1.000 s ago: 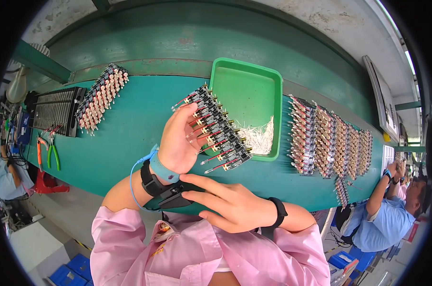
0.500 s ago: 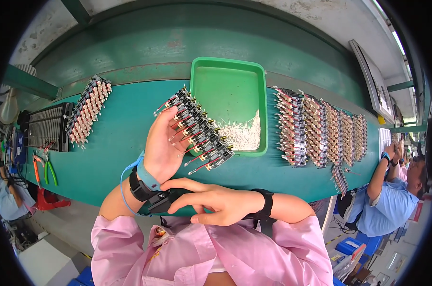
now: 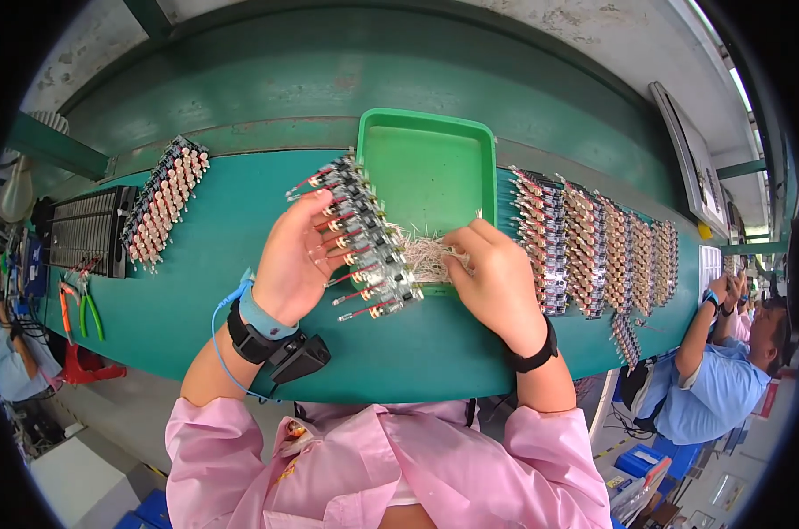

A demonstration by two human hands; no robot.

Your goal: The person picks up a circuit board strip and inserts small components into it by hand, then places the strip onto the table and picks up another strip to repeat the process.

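My left hand [image 3: 298,251] grips a strip of small circuit boards [image 3: 364,234], held tilted over the bench. Red-wired parts and pale round pieces stick out along the strip's left side, and my thumb presses on that side. My right hand [image 3: 496,269] reaches into the near right part of a green plastic tray [image 3: 430,167]. Its fingers are bent together in a heap of thin white sticks or tubes [image 3: 424,257]. Whether a piece is pinched between the fingertips is too small to tell. The strip covers the tray's near left side.
Several similar board strips [image 3: 585,247] stand in rows on the right of the green bench mat [image 3: 399,361]; another strip [image 3: 163,203] lies at the left. Beside that are a black slotted rack [image 3: 86,234] and green-handled pliers [image 3: 91,315]. A co-worker [image 3: 726,370] sits at the far right.
My right hand has moved from beside my left wrist forward and right into the white sticks. My left hand keeps the board strip, turned slightly more upright.
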